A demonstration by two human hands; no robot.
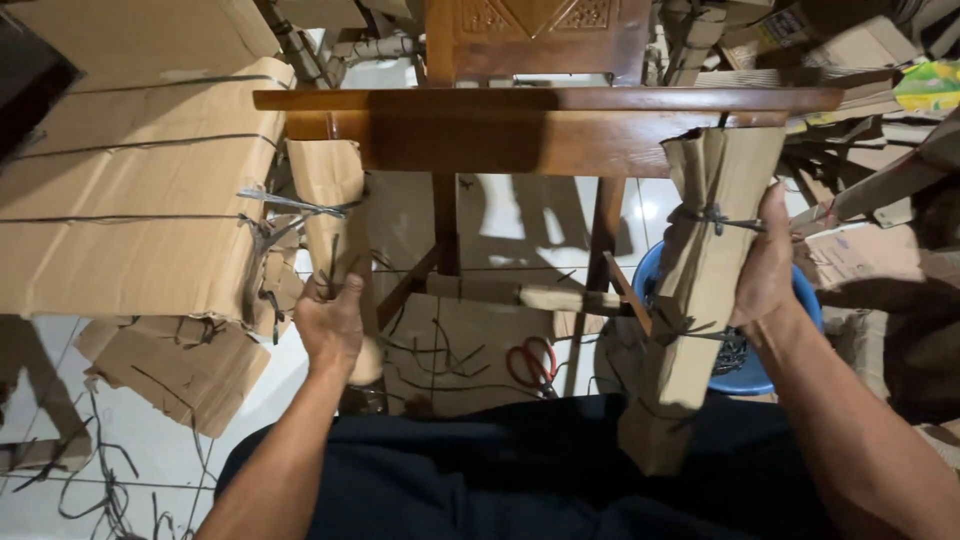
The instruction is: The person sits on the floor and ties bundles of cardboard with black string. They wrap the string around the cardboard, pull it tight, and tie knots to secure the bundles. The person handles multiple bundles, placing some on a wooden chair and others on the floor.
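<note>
A brown wooden chair [540, 125] lies tipped toward me, its seat frame across the upper middle. Both front legs are wrapped in cardboard. My left hand [330, 322] grips the left wrapped leg [330, 190] low down, where a dark plastic strap [290, 205] binds the cardboard. My right hand [765, 265] holds the right wrapped leg [705, 250] from its outer side, thumb near a knotted strap. This wrap hangs loose and reaches down to my lap. A cardboard-wrapped crossbar [520, 295] runs between the rear legs.
A large strapped cardboard bundle [130, 180] fills the left. Red-handled scissors [530, 362] lie on cardboard on the floor under the chair. A blue basin [800, 300] sits behind the right leg. Cardboard scraps and loose straps litter the white tiles; more cardboard piles at right.
</note>
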